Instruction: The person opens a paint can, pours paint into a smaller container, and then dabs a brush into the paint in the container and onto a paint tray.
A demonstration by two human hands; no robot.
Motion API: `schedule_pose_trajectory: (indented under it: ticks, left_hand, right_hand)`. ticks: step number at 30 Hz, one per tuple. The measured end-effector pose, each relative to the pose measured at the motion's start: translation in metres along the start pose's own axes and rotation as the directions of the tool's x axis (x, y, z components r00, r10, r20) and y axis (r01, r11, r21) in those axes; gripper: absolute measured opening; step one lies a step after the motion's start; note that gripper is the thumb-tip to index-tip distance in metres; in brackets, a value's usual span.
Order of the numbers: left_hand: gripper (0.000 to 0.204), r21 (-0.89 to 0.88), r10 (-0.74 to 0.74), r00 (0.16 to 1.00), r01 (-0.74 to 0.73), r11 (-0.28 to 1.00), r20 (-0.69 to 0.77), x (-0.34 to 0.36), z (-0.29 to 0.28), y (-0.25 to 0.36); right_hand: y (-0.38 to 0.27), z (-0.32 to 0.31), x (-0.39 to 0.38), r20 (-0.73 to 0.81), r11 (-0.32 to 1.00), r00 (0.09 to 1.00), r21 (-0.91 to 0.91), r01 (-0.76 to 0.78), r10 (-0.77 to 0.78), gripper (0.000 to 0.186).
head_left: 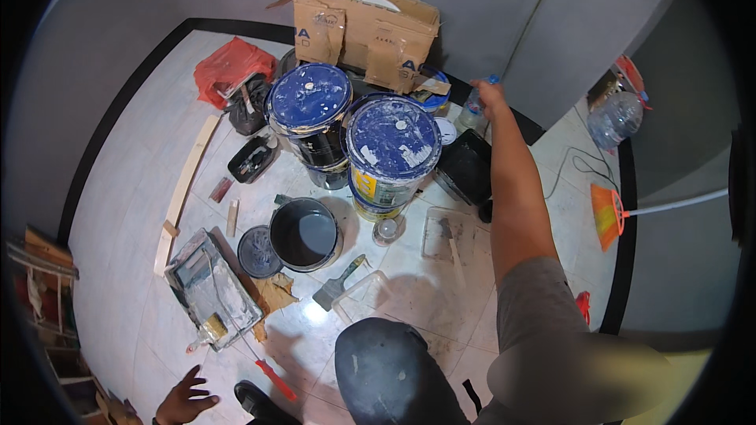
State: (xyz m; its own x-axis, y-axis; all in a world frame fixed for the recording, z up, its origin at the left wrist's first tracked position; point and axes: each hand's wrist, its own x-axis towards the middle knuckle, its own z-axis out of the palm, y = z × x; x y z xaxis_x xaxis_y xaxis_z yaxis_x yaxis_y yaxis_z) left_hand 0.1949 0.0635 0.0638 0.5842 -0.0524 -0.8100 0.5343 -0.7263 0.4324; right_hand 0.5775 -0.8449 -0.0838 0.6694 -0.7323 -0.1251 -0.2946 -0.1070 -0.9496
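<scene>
My right arm stretches far forward, and my right hand is closed around the upper part of a clear plastic bottle with a blue cap. The bottle stands near the wall corner, beside a black bin. Low on the left, my left hand hovers with its fingers spread and nothing in it. Nearest to it are a paint roller with a red handle and a paint tray smeared with grey. A flat brush lies on the floor ahead of my knee.
Two blue-lidded paint buckets stand mid-floor before a cardboard box of tools. Nearer is an open pot of grey paint. A wooden strip lies left; an orange broom and a large clear bottle are right.
</scene>
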Motion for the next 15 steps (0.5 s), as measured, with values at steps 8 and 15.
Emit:
schedule_pose_trajectory:
  ticks: [8,15]
  left_hand:
    - [0.097,-0.404,-0.318,0.948,0.292,0.867,0.004,-0.042,-0.023,-0.142]
    - [0.076,-0.339,-0.480,0.829,0.381,0.860,-0.287,-0.104,-0.010,-0.100]
  right_hand:
    - [0.042,-0.028,0.114,0.047,0.997,0.998,-0.061,0.042,-0.039,0.076]
    - [0.091,0.000,0.095,-0.177,0.974,0.982,-0.227,0.023,-0.065,0.104]
